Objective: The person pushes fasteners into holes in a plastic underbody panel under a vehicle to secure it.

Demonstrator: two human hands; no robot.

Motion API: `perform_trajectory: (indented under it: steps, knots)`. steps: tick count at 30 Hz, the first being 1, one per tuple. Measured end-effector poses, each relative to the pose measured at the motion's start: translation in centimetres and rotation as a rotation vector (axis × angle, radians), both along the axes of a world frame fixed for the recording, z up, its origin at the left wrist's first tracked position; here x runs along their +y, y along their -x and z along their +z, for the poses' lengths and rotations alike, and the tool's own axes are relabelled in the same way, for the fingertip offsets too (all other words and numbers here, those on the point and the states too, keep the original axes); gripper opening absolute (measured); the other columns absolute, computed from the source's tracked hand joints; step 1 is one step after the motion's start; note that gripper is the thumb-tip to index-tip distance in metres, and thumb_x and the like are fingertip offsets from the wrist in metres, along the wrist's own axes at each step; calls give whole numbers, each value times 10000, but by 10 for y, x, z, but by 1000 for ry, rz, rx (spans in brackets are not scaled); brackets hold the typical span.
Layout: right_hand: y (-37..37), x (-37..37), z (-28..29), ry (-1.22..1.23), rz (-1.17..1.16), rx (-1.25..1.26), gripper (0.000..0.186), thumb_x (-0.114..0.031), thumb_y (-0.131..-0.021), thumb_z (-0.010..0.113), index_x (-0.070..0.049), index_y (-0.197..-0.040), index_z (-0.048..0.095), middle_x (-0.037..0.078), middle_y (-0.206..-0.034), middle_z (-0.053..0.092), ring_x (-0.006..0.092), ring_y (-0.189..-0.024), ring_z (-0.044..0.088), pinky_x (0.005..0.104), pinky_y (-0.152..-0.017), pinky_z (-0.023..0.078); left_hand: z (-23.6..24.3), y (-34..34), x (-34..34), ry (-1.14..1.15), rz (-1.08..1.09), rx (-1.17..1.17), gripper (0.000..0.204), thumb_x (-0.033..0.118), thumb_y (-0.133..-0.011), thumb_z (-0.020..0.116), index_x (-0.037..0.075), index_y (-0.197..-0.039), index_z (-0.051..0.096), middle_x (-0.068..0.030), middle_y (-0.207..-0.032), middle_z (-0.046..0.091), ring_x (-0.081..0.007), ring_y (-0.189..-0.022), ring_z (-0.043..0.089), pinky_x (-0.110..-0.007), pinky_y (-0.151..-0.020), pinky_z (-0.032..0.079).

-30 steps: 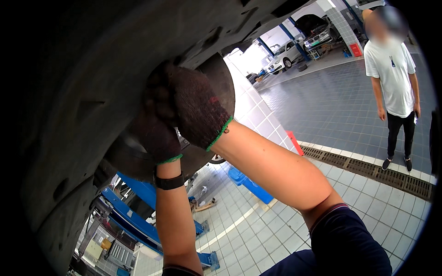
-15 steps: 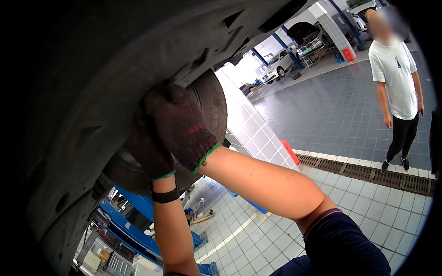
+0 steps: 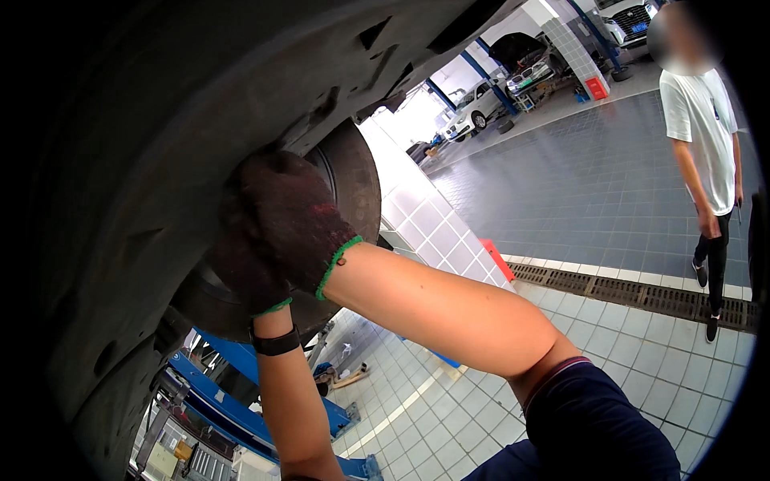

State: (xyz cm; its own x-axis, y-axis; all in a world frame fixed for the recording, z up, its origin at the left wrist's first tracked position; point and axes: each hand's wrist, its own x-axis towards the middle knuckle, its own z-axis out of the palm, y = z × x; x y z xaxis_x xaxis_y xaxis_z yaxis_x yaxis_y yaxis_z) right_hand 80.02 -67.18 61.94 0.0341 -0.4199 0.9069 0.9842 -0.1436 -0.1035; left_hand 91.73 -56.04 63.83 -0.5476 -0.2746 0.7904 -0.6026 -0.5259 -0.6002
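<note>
Underbody [image 3: 144, 168] loomed dark over you and down your left, presumably raised so you could reach into it from below. Pale floor tiles [image 3: 449, 413] lay beneath, with a blue lift [image 3: 228, 353] along their left edge and a person [image 3: 699, 128] near their right edge, well apart from you. The wheel [image 3: 362, 188] hung at the underbody's right-hand edge, partly covered from your view. Your right hand [image 3: 289, 212] and left hand [image 3: 250, 268] were bunched together in the shadow between the two, probably so both could bear on one spot. Your fingers were hidden, so whether they gripped anything could not be made out. A dark band [image 3: 274, 343] circled your left wrist, just below the green cuff [image 3: 277, 307].
</note>
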Motion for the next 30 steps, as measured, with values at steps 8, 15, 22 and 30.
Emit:
perform_trajectory:
  steps: [8, 15, 22, 30]
  knots:
    - [5, 7, 2, -48, 198, 41, 257, -223, -977, 580, 0, -1045, 689, 189, -918, 712, 329, -897, 706, 419, -795, 554, -7, 19, -5, -81, -337, 451, 215, 88, -997, 611, -19, -1168, 686, -91, -1115, 741, -192, -987, 706, -314, -806, 557]
    - [18, 8, -8, -181, -297, -47, 287, -243, -988, 572, 2, -1061, 703, 212, -954, 729, 354, -918, 715, 434, -816, 553, -3, -5, -7, -27, -550, 392, 262, 162, -1043, 596, -35, -1192, 681, -125, -1169, 725, -216, -1064, 691, -339, -891, 558]
    - [0, -3, -3, -194, -452, -172, 152, -151, -928, 645, -25, -987, 705, 191, -960, 717, 369, -923, 706, 435, -786, 566, -5, 22, -15, -24, -671, 606, 362, 276, -1088, 559, -57, -1141, 690, -140, -1089, 724, -178, -983, 661, -359, -840, 539]
    - [-6, -1, -3, -73, -294, -44, 201, -187, -897, 646, -13, -990, 684, 224, -982, 692, 395, -932, 689, 467, -811, 558, -2, 25, -8, 16, -153, 165, 404, 325, -1080, 579, -62, -1118, 688, -75, -1046, 723, -155, -858, 654, -347, -740, 537]
